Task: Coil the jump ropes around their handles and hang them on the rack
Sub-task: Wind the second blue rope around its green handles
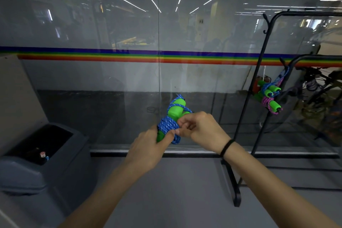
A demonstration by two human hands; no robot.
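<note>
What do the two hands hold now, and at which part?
Blue jump rope coiled on green handles: left hand grips the handles' lower end, right hand pinches the coil.

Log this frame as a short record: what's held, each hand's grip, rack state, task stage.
held: blue jump rope, coiled around its green handles
left hand: grips the lower end of the handles
right hand: pinches the rope at the coil
rack: black, at right; hung ropes, one blue and one pink, on a hook
stage: coil looks near done, not yet hung
other: grey bin at left
</note>
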